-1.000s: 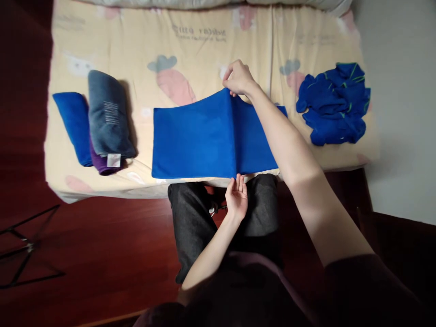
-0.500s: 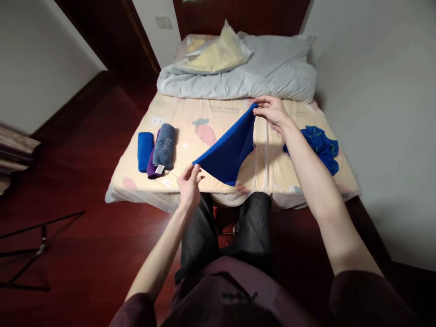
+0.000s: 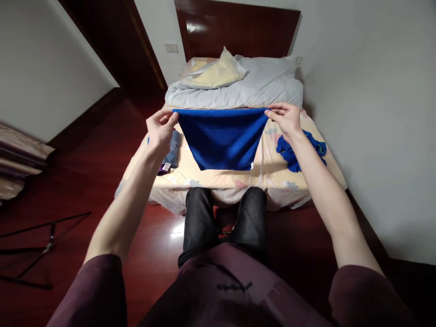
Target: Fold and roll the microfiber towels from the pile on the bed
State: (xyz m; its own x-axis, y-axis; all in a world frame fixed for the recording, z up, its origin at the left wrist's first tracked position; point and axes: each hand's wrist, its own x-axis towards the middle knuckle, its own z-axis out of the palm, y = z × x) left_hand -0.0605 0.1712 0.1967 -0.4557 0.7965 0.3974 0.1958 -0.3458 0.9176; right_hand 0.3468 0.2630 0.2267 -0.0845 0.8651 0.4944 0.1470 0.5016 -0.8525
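A blue towel [image 3: 223,138] hangs spread out in the air over the bed, its top edge stretched nearly level. My left hand [image 3: 161,129] pinches its upper left corner. At the upper right corner, my right hand [image 3: 285,119] grips it between thumb and fingers. A small white tag shows at the towel's lower right corner. Partly behind my left hand lies a rolled grey-blue towel [image 3: 174,149], with a bit of a purple towel [image 3: 162,170] beside it. Crumpled blue cloth [image 3: 289,156] with green edging lies behind my right forearm.
The bed [image 3: 194,179] has a peach patterned sheet. A grey quilt [image 3: 269,84] and a yellow pillow [image 3: 220,72] lie at its head, before a dark headboard [image 3: 238,29]. Black stand legs [image 3: 47,247] rest on the red floor at left; a wall borders the right side.
My left hand has risen and moved left, and my right hand has shifted slightly right. The blue towel has gone from a slanted, drooping shape to spread out with a level top edge.
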